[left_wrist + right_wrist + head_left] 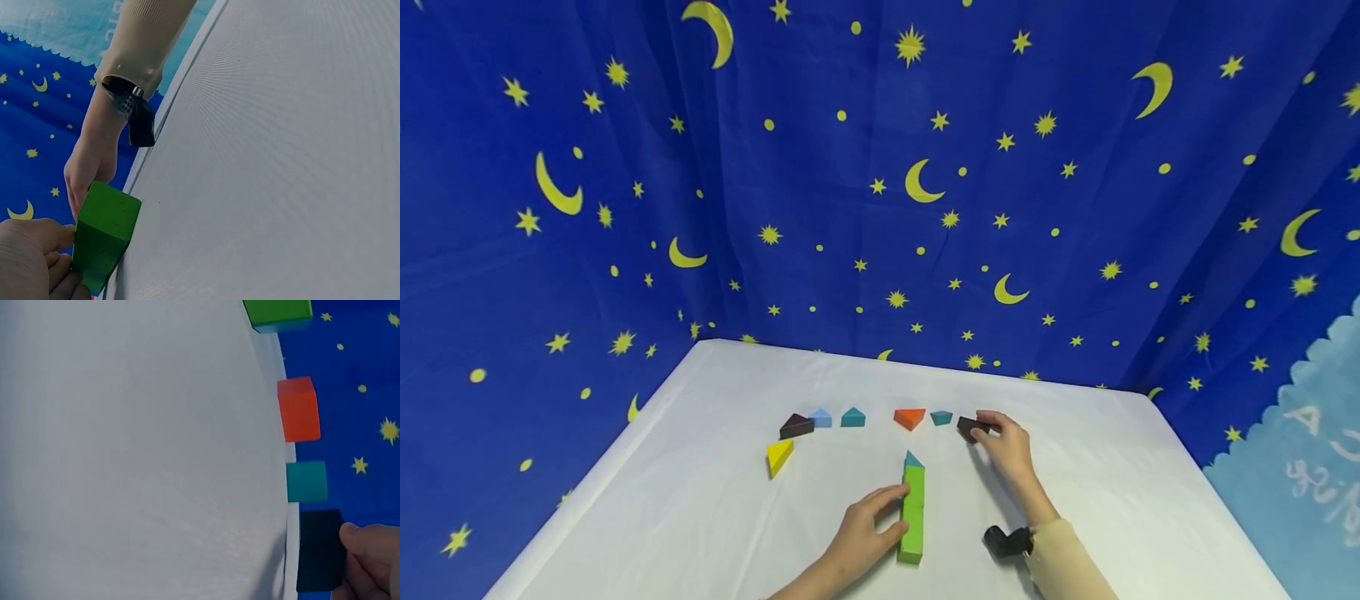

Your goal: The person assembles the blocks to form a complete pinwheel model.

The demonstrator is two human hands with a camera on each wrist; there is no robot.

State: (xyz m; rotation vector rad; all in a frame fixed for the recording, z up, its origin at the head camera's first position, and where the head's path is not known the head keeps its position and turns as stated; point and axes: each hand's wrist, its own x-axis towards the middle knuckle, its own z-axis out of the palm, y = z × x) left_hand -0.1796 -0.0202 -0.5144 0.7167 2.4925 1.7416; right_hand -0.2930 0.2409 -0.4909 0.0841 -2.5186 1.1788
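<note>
A row of green blocks (913,510) lies on the white table, with a teal triangular block (913,459) at its far end. My left hand (867,527) rests its thumb and fingertips against the left side of the green row, its fingers slightly bent and not wrapped round it. The left wrist view shows the green block's end (107,225) beside those fingertips. My right hand (1007,448) pinches a black block (972,427) between thumb and fingers, at the right end of the back row. In the right wrist view that dark block (320,550) sits beside a teal block (306,481).
Left of the black block stand a small teal block (941,417) and an orange-red block (909,418). Farther left are another teal block (853,417), a light blue block (821,418), a dark brown block (797,427) and a yellow triangular block (779,457). A blue starry curtain (820,183) rises behind.
</note>
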